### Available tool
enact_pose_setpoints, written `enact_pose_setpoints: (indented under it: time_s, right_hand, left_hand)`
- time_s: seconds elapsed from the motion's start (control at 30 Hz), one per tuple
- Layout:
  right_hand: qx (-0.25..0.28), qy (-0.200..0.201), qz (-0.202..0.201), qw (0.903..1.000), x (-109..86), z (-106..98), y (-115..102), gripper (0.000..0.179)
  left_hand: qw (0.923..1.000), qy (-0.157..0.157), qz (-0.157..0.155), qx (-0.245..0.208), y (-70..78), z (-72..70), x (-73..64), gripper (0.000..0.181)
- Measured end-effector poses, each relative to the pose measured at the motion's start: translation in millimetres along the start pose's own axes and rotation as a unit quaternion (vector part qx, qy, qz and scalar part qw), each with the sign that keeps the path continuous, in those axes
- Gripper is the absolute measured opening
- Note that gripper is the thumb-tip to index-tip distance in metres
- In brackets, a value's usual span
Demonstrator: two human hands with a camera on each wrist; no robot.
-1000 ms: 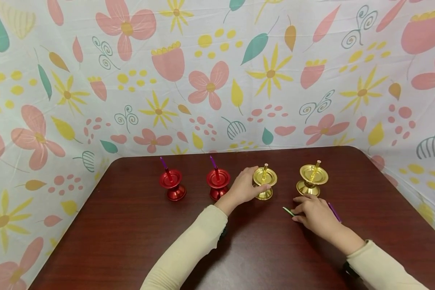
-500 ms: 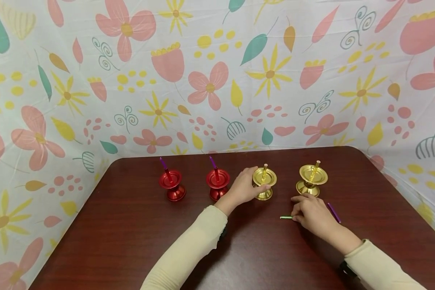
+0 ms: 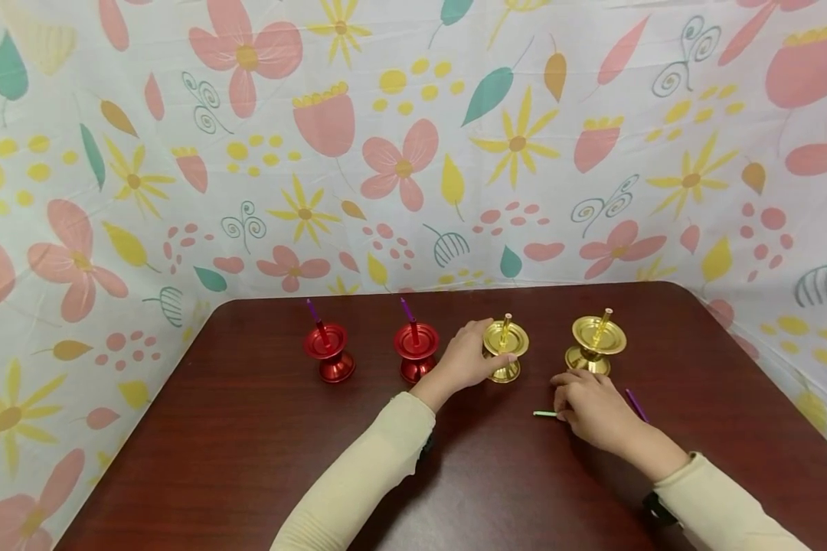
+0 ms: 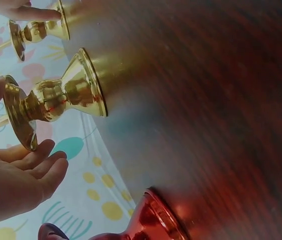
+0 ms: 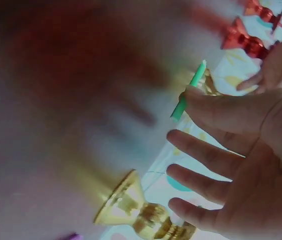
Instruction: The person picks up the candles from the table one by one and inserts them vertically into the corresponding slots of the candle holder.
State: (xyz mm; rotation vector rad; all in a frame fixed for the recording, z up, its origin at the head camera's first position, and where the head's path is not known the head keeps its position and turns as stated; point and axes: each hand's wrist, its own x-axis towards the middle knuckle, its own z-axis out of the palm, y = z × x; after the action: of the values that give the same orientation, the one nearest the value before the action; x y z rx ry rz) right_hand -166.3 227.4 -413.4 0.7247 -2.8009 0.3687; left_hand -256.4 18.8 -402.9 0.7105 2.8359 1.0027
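Observation:
Toward the back of the table, my left hand (image 3: pixel 463 358) holds a shiny gold candle holder (image 3: pixel 513 343) by its dish. In the left wrist view the thumb is at one side of the dish rim and the fingers (image 4: pixel 51 172) are at the other. The holder stands upright with a gold tube at its centre. My right hand (image 3: pixel 596 409) pinches a small green candle (image 5: pixel 197 76) between thumb and index finger, other fingers spread. The candle points left, low over the table. Just behind this hand stands a second gold candle holder (image 3: pixel 598 335), its tube bearing no coloured candle.
Two red candle holders (image 3: pixel 335 367) stand in the row to the left, each with a purple candle (image 3: pixel 408 309) in it. A loose purple candle (image 3: pixel 637 405) lies right of my right hand. A flower-patterned cloth (image 3: pixel 400 168) hangs behind the dark wooden table (image 3: pixel 248 451).
The green candle has turned from a slant to lying level, pointing left, and my right hand has shifted slightly left. My left hand stays on the gold candle holder.

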Motion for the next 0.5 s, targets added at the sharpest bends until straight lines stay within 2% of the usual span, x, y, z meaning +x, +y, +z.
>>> enact_pose_setpoints:
  time_s: [0.23,0.5]
  right_hand:
    - [0.102,0.000,-0.008,0.9948,12.7,-24,-3,0.026]
    - [0.232,0.014,0.017,0.9724,38.9,-46,-7,0.011]
  left_hand:
    - [1.0000,-0.002,0.003,-0.005,1.6,0.1,0.2,0.074]
    - [1.0000,0.000,0.002,-0.002,0.6,0.4,1.3,0.075]
